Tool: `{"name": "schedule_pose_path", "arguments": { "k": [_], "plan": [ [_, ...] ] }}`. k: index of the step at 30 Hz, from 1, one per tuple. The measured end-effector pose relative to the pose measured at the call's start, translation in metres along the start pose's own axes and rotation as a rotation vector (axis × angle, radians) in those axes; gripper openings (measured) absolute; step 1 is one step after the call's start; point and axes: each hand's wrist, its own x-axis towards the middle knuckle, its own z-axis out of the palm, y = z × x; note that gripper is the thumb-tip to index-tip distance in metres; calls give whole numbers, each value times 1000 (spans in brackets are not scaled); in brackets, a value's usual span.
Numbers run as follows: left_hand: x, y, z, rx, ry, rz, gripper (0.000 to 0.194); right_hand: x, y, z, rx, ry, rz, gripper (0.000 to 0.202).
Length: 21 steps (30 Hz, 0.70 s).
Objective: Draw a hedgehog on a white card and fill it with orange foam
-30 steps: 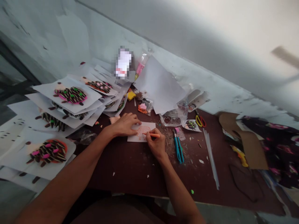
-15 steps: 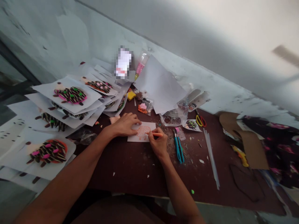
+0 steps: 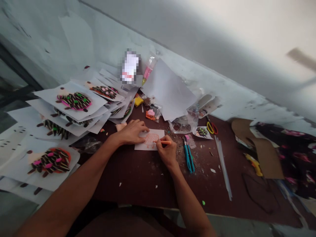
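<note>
A small white sheet of paper [image 3: 141, 146] lies on the dark brown table [image 3: 138, 179], bearing an orange line drawing of a rounded animal body with short legs. My left hand [image 3: 133, 131] rests flat over the sheet's left side, fingers stretched out. An orange pen [image 3: 166, 142] is pinched in my right hand [image 3: 168, 150], its tip touching the drawing near the sheet's right part. Just right of that hand lie scissors with teal handles [image 3: 189, 160], closed.
Stacked papers with seed-covered hedgehogs [image 3: 74, 100] fill the left. Behind are a phone [image 3: 130, 66], a large white sheet [image 3: 168, 89] and plastic bags [image 3: 184, 123]. To the right lie red-and-yellow scissors [image 3: 211, 127], glue sticks [image 3: 224, 171] and a yellow glue gun [image 3: 254, 164].
More orange lines fill the drawn body on the small sheet. My right hand has barely shifted with the pen, and my left hand stays in place.
</note>
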Motion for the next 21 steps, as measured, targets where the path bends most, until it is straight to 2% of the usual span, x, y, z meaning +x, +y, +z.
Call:
{"name": "schedule_pose_path", "arguments": {
  "k": [5,11,21],
  "plan": [
    [0,2,-2,10,-13,-3,43,0,0,0,34,-43,15,22],
    [0,0,0,12,-2,8,42,1,1,-4,-4,43,16,24],
    [0,1,-1,-1,0,8,41,3,2,-5,-32,38,6,23]
  ]
}}
